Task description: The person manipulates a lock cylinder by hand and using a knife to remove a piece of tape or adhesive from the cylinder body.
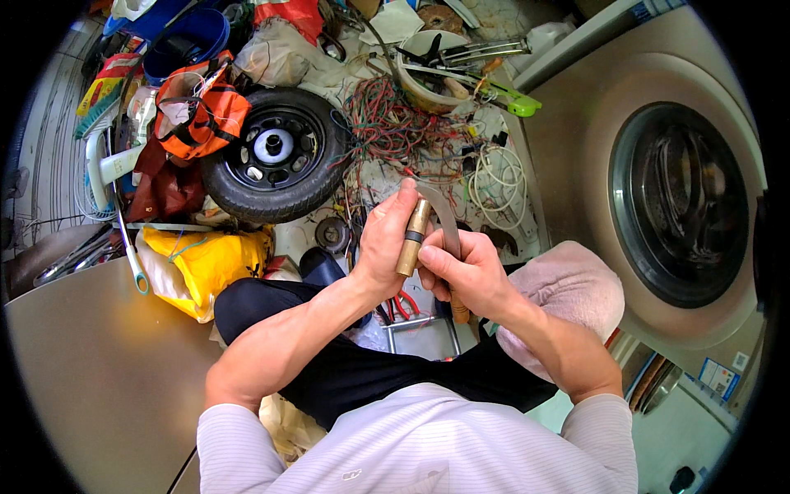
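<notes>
My left hand [385, 240] is closed around a short brass-coloured cylinder [417, 221] with a dark band at its middle. The cylinder stands tilted between the palm and the fingertips, and its kind is not plain. Just right of it, my right hand [467, 267] is closed on a curved knife [445, 216] with a grey blade. That blade arches up and left, passing behind the cylinder toward the left fingertips. Below the right fist shows a brown stub, perhaps the knife's handle. The right thumb lies close by the cylinder's lower end; whether they touch is hard to see.
A spare wheel [276, 155] lies ahead on the left, beside an orange bag [200, 109] and a yellow bag [202, 267]. Tangled wires [391, 115] and a white cable coil [499, 188] cover the floor ahead. A front-loading washing machine [568, 123] stands at the right.
</notes>
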Demonstrator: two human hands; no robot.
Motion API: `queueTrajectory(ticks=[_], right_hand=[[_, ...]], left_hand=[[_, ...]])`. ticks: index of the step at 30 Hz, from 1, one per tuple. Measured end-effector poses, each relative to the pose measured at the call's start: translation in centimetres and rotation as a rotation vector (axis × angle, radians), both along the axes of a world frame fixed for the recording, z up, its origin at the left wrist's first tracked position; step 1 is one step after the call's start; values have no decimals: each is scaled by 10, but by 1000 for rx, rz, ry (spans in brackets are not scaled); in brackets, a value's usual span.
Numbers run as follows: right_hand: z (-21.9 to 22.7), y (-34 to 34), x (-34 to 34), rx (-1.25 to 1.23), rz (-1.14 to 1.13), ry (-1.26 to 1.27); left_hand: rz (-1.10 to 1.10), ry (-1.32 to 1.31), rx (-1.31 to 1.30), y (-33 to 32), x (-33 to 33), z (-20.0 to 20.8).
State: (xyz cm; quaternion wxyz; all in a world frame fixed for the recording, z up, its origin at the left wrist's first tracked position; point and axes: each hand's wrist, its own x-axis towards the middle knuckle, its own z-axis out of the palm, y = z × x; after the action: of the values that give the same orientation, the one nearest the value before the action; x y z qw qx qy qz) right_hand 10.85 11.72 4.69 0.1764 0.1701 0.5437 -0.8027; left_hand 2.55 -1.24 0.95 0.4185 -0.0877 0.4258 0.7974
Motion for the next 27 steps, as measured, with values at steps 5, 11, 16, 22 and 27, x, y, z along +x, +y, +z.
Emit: queueTrajectory(ticks=[5,11,16,22,27], right_hand=[[3,1,0,-4,30,25],[4,0,0,21,42,3],[2,-2,-1,18,14,-3],[2,-1,-1,33,32,17],[6,-3,-3,58,24,24]], left_hand=[[14,-14,29,-1,-1,4],[25,-23,41,-1,-1,7],[16,5,58,-2,-1,5],[27,-32,62,-3,0,3],[23,-58,57,-4,-1,4]])
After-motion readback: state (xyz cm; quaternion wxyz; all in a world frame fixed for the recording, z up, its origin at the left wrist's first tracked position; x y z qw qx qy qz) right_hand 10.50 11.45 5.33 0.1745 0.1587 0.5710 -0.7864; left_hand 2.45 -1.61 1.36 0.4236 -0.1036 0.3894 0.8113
